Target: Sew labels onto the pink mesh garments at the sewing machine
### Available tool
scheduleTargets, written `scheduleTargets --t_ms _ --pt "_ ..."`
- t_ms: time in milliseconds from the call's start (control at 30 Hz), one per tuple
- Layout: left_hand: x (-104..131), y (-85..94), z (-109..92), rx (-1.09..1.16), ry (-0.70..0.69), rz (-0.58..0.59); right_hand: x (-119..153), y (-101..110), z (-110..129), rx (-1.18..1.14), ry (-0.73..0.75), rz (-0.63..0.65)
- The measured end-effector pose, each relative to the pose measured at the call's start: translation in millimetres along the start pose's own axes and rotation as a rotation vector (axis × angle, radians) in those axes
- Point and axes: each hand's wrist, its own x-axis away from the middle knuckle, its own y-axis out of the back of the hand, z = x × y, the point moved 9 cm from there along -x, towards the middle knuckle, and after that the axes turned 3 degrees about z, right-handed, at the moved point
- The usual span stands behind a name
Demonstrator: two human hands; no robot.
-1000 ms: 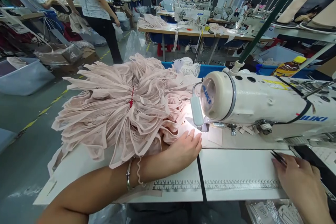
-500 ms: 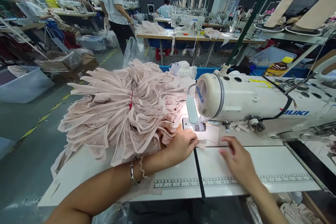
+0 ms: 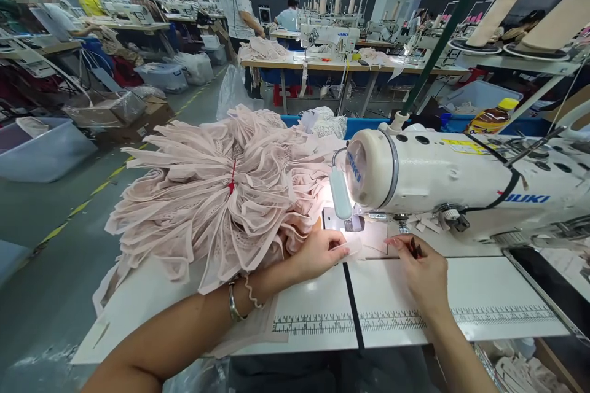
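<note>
My left hand (image 3: 325, 252) pinches the edge of a small pale pink fabric piece (image 3: 354, 244) below the sewing machine's lamp (image 3: 340, 193). My right hand (image 3: 421, 264) is closed around a small dark tool, its thumb and forefinger at the right edge of a flat pale square (image 3: 375, 237). Behind my hands stands the white sewing machine (image 3: 442, 169), its needle area partly hidden. A large bundle of pale pink fabric (image 3: 221, 190), tied with red string (image 3: 233, 186), lies beside my left forearm.
A ruler strip (image 3: 322, 323) runs along the front of the white table (image 3: 396, 331). A bottle with a yellow cap (image 3: 493, 116) stands behind the machine. Plastic bins (image 3: 41, 150) are at left; a standing person (image 3: 237, 6) is beyond.
My right hand has moved up to the pale square's edge and closed, with the dark tool now showing. The standing person has moved to the right. My left hand has barely moved.
</note>
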Motion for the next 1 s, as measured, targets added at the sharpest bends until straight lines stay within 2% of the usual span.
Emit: scheduleTargets --t_ms 67,233,400,567,733,1000 --pt "-1 -2.0 2 0.063 0.015 0.014 5 -4 7 0.023 0.053 0.043" --pt "-3 -6.5 0 0.133 -0.032 0.027 16 -35 24 -0.027 0.088 0.225" --pt "-3 -4.6 -3 0.279 -0.038 -0.001 23 -59 13 -0.085 -0.018 0.400" --pt "-1 -3.2 -9 0.243 -0.060 -0.007 27 -71 1 -0.217 -0.105 0.482" --pt "-2 -4.9 -8 0.225 -0.071 0.011 34 -78 4 -0.314 -0.145 0.576" --pt "-2 -7.4 -5 0.202 -0.071 0.030 34 -81 12 -0.387 -0.153 0.593"
